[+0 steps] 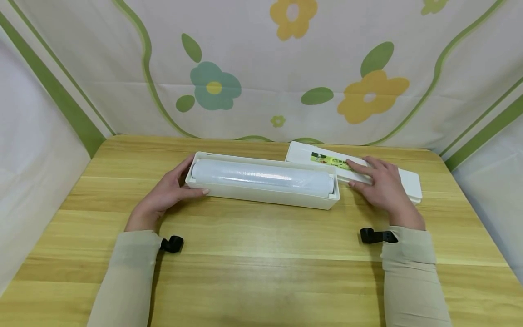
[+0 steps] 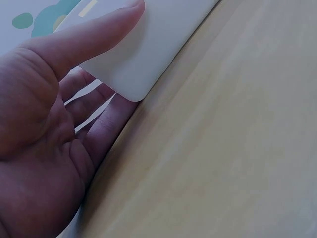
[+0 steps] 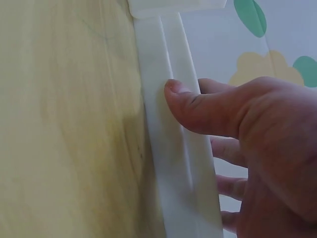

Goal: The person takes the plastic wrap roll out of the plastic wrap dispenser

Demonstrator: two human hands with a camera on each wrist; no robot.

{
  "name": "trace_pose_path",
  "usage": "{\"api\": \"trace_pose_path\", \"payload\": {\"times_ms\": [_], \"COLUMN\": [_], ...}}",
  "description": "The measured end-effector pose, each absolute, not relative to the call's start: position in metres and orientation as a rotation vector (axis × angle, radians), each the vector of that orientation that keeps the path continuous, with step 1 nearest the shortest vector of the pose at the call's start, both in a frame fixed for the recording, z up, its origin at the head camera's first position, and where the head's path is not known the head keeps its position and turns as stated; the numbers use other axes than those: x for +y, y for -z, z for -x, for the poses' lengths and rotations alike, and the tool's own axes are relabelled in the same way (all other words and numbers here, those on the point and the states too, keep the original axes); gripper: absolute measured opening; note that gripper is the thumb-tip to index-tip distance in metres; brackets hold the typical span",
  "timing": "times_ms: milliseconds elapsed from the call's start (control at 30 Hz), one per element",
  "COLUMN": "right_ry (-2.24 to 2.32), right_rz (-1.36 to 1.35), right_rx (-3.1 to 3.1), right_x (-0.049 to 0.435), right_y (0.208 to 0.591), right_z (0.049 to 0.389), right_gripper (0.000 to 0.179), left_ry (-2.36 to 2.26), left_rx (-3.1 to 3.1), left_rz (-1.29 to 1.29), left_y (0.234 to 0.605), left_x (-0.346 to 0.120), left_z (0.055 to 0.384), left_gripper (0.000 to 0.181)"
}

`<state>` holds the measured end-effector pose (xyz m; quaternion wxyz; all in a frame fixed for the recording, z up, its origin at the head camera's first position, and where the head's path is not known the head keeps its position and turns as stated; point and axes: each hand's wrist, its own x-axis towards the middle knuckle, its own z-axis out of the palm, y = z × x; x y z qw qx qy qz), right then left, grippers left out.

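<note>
White plastic open-topped oblong box (image 1: pixel 265 197), containing a clear film roll (image 1: pixel 261 177), lies toward the far edge of the tabletop (image 1: pixel 261 268). I note left hand (image 1: pixel 165 193) gripping its left end, right hand (image 1: pixel 387 190) gripping a long white labelled lid (image 1: pixel 328 160).

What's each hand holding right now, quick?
Left hand: closed, gripping the left end of the open white box with the roll inside.
Right hand: closed, gripping the labelled white lid.

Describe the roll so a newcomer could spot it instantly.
On the wooden table, the left hand grips one end of an open white box. The roll lies lengthwise inside; its shiny, rounded surface distinguishes it from the labelled white lid.
</note>
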<state>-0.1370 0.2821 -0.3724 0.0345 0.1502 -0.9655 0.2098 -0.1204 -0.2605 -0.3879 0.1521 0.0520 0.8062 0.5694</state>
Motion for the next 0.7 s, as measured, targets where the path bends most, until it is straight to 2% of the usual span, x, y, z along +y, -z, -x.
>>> {"api": "trace_pose_path", "payload": {"times_ms": [333, 700], "right_ry": [-0.722, -0.812], "right_rz": [-0.367, -0.343], "right_rx": [-3.032, -2.82], "right_x": [0.278, 0.251], "right_y": [0.36, 0.327], "right_z": [0.135, 0.12], "right_gripper": [0.069, 0.057], "left_ry": [-1.613, -1.61], "left_rx": [2.32, 2.332], "left_rz": [-0.141, -0.152], "left_y": [0.387, 0.388], "left_x": [-0.26, -0.26], "left_z": [0.122, 0.122], "left_gripper": [0.113, 0.114]}}
